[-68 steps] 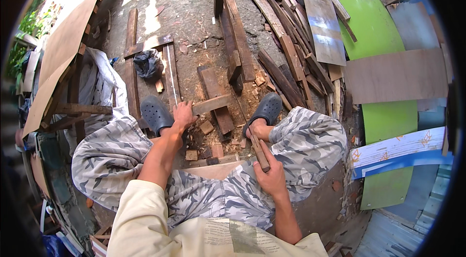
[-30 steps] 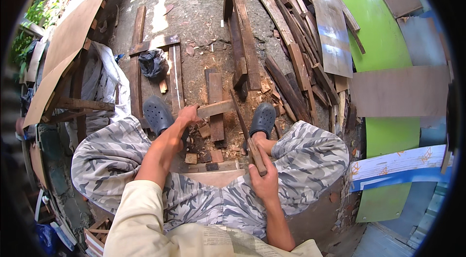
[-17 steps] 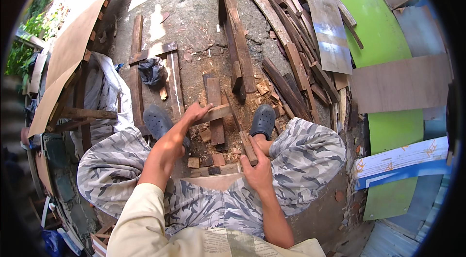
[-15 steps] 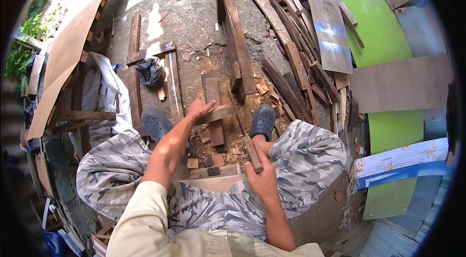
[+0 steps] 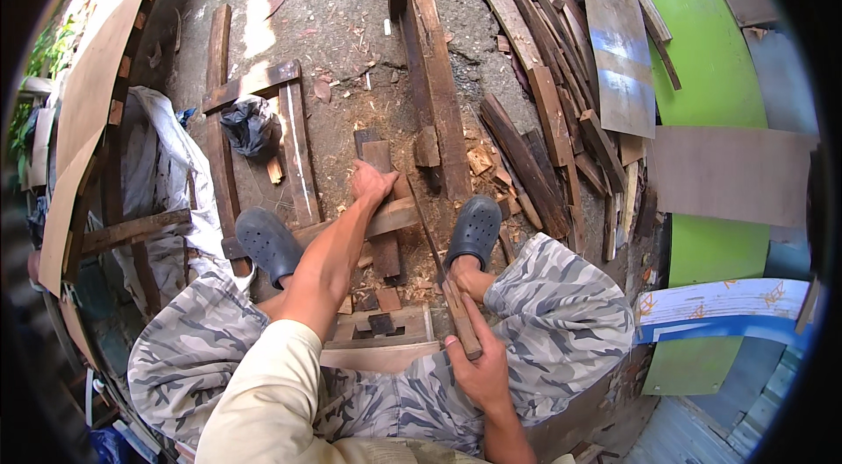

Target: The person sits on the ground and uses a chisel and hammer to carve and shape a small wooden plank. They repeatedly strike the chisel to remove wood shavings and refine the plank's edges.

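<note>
My right hand (image 5: pixel 481 367) is closed round the wooden handle (image 5: pixel 462 320) of what looks like a handsaw; its thin dark blade (image 5: pixel 430 236) is seen nearly edge-on, pointing away from me beside the end of a light wooden strip (image 5: pixel 395 217). That strip lies crosswise over a short dark wooden board (image 5: pixel 384 255) on the ground and runs left toward my left shoe. Farther out, my left hand (image 5: pixel 374 182) presses down with its fingers curled over the short board's upper part, just beyond the strip. Part of the grip is hidden.
My shoes (image 5: pixel 474 232) flank the work. A long dark beam (image 5: pixel 438 87) stretches away ahead. Stacked timber (image 5: pixel 535 174) and green panels (image 5: pixel 702 245) line the right. At left lie a joined wooden frame (image 5: pixel 219 131), a black plastic bag (image 5: pixel 249 126) and white sacking (image 5: pixel 189 157).
My left hand has moved from the light strip farther out onto the short board, its index finger no longer extended. My right hand has drawn the saw back toward me. The view has shifted slightly.
</note>
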`<action>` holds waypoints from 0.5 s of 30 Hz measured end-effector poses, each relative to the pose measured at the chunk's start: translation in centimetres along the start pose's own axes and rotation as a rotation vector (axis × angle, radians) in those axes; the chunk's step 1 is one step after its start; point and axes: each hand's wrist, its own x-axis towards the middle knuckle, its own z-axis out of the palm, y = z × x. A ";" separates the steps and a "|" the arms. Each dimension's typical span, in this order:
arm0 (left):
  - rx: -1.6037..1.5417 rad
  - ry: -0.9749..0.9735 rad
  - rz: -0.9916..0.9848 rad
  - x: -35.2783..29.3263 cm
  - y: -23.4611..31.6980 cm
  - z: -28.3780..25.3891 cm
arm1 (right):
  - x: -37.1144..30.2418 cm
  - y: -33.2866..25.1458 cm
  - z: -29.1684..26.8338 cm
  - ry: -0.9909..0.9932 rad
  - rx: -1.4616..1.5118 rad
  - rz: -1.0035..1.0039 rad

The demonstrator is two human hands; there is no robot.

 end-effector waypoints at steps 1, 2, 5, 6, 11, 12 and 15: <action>0.020 0.023 -0.002 -0.1 0.1 0.2 | 0.2 0.1 0.2 -0.009 -0.014 -0.050; 0.041 0.045 -0.003 -0.2 0.0 0.3 | 0.3 0.1 0.5 -0.018 -0.028 -0.099; -0.001 0.051 -0.004 0.6 -0.6 0.6 | 0.4 -0.7 0.6 -0.045 0.018 -0.102; 0.004 0.064 -0.006 0.8 -0.7 0.6 | 0.3 -0.7 0.6 -0.043 0.026 -0.082; -0.008 0.092 -0.015 1.4 -0.8 0.7 | 0.5 -0.3 0.7 0.012 0.024 -0.148; -0.018 0.078 -0.016 1.0 -0.6 0.6 | 0.5 -0.2 0.7 0.029 0.040 -0.119; -0.037 0.058 -0.014 0.2 -0.4 0.2 | 0.5 -0.4 0.6 0.058 0.075 -0.049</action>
